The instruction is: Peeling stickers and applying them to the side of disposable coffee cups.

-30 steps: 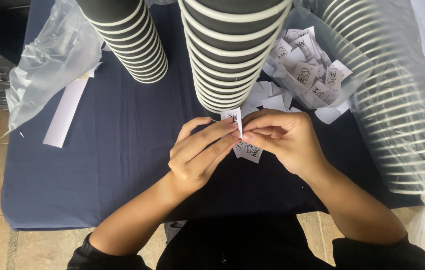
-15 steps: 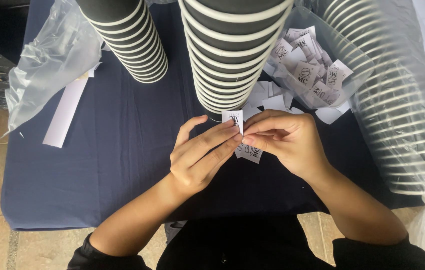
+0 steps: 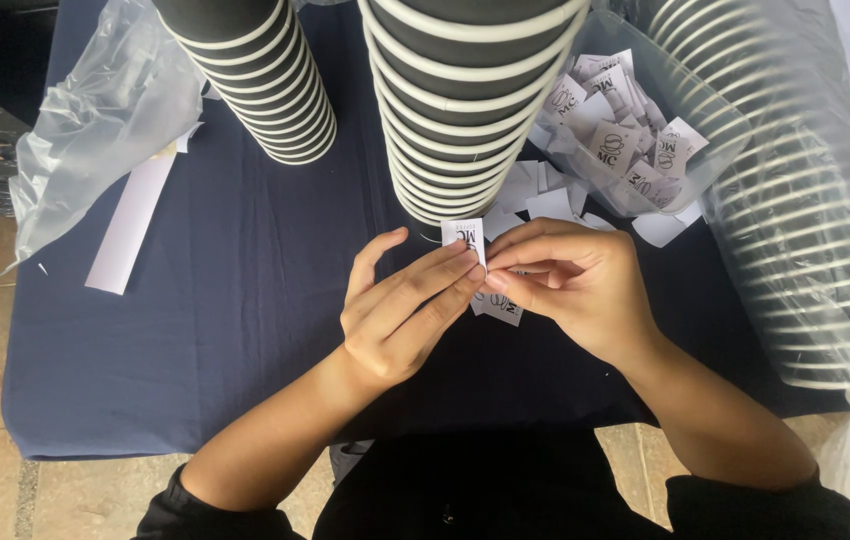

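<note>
A small white printed label (image 3: pixel 465 236) is pinched between the fingertips of both hands, just below the middle stack of black cups with white rims (image 3: pixel 460 100). My left hand (image 3: pixel 400 310) holds the label from the left, fingers extended. My right hand (image 3: pixel 570 285) grips it from the right, fingers curled. More white labels (image 3: pixel 500 305) lie on the dark blue cloth (image 3: pixel 235 320) under my hands.
A second black cup stack (image 3: pixel 260 75) stands at the back left. A clear plastic tub (image 3: pixel 645 120) holds several printed labels. A bagged stack of clear cups (image 3: pixel 805 230) lies at the right. Crumpled clear plastic (image 3: pixel 95 130) and a white paper strip (image 3: pixel 135 220) sit at the left.
The hands stay almost in place; the fingers shift slightly around the label, which stays pinched between them.
</note>
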